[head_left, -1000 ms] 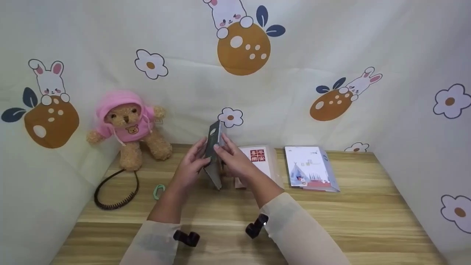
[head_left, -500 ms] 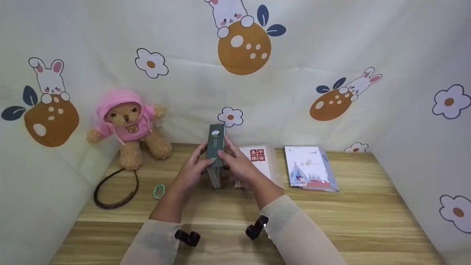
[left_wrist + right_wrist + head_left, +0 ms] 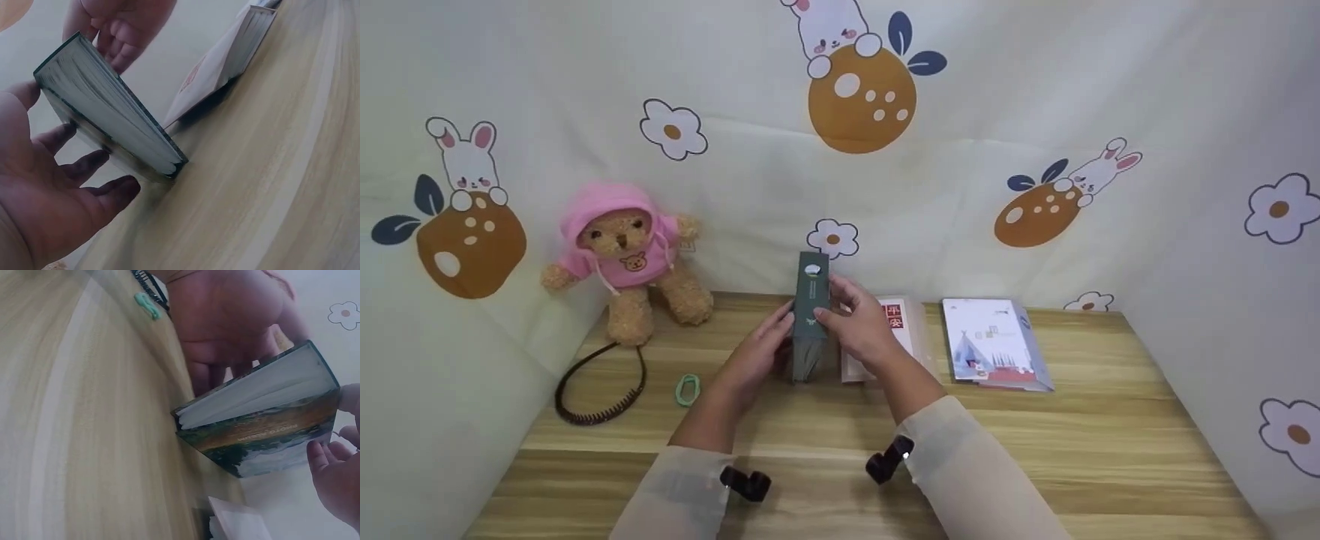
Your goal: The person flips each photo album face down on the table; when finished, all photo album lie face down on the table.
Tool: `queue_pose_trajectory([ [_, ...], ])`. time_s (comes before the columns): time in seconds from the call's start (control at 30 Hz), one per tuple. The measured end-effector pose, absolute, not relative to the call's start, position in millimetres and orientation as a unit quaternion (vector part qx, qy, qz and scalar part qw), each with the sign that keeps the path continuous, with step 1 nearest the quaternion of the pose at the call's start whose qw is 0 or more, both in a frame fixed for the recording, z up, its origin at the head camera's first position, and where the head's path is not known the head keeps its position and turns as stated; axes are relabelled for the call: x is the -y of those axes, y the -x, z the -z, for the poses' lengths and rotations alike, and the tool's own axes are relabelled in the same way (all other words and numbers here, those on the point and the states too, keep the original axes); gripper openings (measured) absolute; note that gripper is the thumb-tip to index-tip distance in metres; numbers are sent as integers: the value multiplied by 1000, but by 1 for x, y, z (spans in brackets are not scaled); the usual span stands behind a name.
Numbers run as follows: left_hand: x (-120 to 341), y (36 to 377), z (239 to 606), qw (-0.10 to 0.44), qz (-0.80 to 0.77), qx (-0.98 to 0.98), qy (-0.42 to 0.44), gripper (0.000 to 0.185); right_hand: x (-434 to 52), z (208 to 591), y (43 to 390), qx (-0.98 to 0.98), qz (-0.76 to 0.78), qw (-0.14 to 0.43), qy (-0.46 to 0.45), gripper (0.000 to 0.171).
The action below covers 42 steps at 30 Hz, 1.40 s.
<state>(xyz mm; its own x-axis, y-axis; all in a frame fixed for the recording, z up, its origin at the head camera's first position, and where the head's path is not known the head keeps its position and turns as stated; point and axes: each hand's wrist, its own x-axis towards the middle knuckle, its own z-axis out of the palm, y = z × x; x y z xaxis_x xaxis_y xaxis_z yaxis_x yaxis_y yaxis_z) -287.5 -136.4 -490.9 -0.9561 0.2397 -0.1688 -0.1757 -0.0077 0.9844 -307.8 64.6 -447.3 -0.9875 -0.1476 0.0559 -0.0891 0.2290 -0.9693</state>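
Observation:
A green photo album [image 3: 811, 300] stands upright on the wooden table, its spine toward the head camera and its page edges showing below. On its right, my right hand [image 3: 861, 322] holds it with the thumb on the spine and fingers at the cover. My left hand [image 3: 757, 352] is at the opposite cover, and in the left wrist view its fingers [image 3: 93, 163] are spread and loosely bent alongside the album [image 3: 107, 107]. The right wrist view shows the printed cover of the album [image 3: 264, 433], with right fingertips [image 3: 316, 455] against it.
Right of the album lies a book with red square characters [image 3: 894, 315], partly behind my right hand. Farther right is a white and blue book [image 3: 990, 341]. At left are a pink-hooded teddy bear [image 3: 622, 255], a dark toothed headband [image 3: 601, 386] and a green ring-shaped item [image 3: 688, 390].
The album has turned from a slant to upright with its spine facing me, and shifted slightly right. My left fingers have loosened away from the spine.

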Motion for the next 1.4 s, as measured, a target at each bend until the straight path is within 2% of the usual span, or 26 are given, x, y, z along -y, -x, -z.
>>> queue_pose_trajectory([
  [0.13,137,289,496,114,-672,-731,-19,57,-69,453,308,-789,611,33,59,66],
  [0.37,141,289,501,68,-528,-846,2,65,-69,477,307,-778,616,119,36,72],
  [0.67,135,286,500,78,-435,-897,-5,77,-74,488,305,-765,624,147,56,69],
  [0.87,128,284,500,70,-378,-923,-25,75,-87,478,295,-751,643,129,75,63],
  [1.13,133,284,503,84,-352,-932,-28,76,-130,457,282,-773,627,63,78,58],
  [1.27,140,283,501,92,-342,-934,-38,75,-159,443,282,-811,580,43,60,51],
  [1.4,144,288,489,79,-342,-935,-43,71,-188,431,285,-871,488,28,53,52],
])
